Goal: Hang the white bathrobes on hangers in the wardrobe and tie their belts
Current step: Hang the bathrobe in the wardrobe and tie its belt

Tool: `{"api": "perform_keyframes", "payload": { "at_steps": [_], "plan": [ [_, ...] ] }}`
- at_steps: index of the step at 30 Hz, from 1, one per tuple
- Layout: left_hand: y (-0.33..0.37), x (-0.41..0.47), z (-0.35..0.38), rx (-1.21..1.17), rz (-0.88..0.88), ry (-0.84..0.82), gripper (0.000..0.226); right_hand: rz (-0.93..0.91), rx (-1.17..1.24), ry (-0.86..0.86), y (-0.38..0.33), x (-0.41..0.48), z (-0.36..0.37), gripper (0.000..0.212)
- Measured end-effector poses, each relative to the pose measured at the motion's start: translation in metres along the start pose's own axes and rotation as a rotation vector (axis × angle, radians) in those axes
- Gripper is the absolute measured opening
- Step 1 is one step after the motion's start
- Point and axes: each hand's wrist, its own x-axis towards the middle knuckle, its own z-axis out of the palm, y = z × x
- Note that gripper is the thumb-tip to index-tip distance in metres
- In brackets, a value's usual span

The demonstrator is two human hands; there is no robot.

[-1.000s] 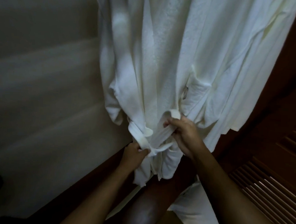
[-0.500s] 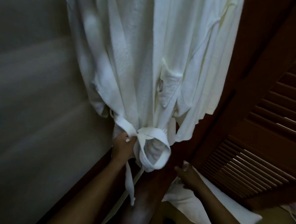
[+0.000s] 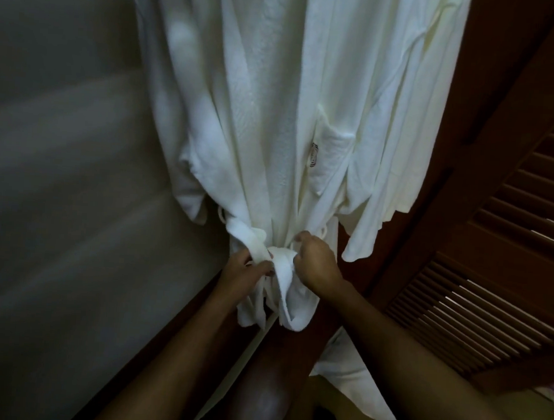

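A white bathrobe (image 3: 275, 112) hangs in front of me, its top cut off by the frame so no hanger shows. A second white robe (image 3: 415, 104) hangs just behind it to the right. The front robe's belt (image 3: 282, 268) is gathered round its waist in a loose knot with a loop hanging below. My left hand (image 3: 244, 272) grips the belt on the knot's left side. My right hand (image 3: 317, 264) pinches the belt on the knot's right side. Both hands sit right at the knot.
A grey wardrobe wall (image 3: 59, 196) fills the left. A brown louvred wooden door (image 3: 491, 288) stands open at the right. White cloth (image 3: 362, 387) lies low at the lower right, beside dark wooden trim (image 3: 268, 388).
My right hand has come up from the white cloth below and taken hold of the belt at the knot. The left hand has stayed on the belt.
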Motion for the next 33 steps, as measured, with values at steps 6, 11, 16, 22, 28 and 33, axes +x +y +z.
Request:
{"api": "perform_keyframes", "payload": {
  "at_steps": [6, 11, 16, 22, 28, 33],
  "plan": [
    [-0.002, -0.001, 0.013, -0.047, -0.039, 0.116, 0.044, 0.064, 0.068, 0.058, 0.020, -0.011, 0.012, 0.029],
    [0.009, 0.000, 0.017, -0.086, -0.043, 0.083, 0.023, -0.041, 0.020, 0.023, 0.039, -0.014, 0.012, 0.024],
    [0.017, -0.009, 0.014, -0.155, 0.093, 0.013, 0.015, 0.083, 0.135, -0.103, 0.037, -0.009, 0.009, 0.018],
    [0.017, -0.010, 0.012, -0.244, 0.070, 0.071, 0.008, 0.142, 0.320, -0.235, 0.037, -0.009, 0.006, 0.016],
    [0.008, -0.003, 0.006, -0.221, -0.010, 0.093, 0.016, 0.171, 0.303, -0.253, 0.030, -0.016, 0.005, 0.017],
    [0.002, 0.000, -0.007, -0.327, 0.030, 0.115, 0.021, 0.330, 1.017, -0.215, 0.050, -0.033, -0.024, 0.005]
  ]
}}
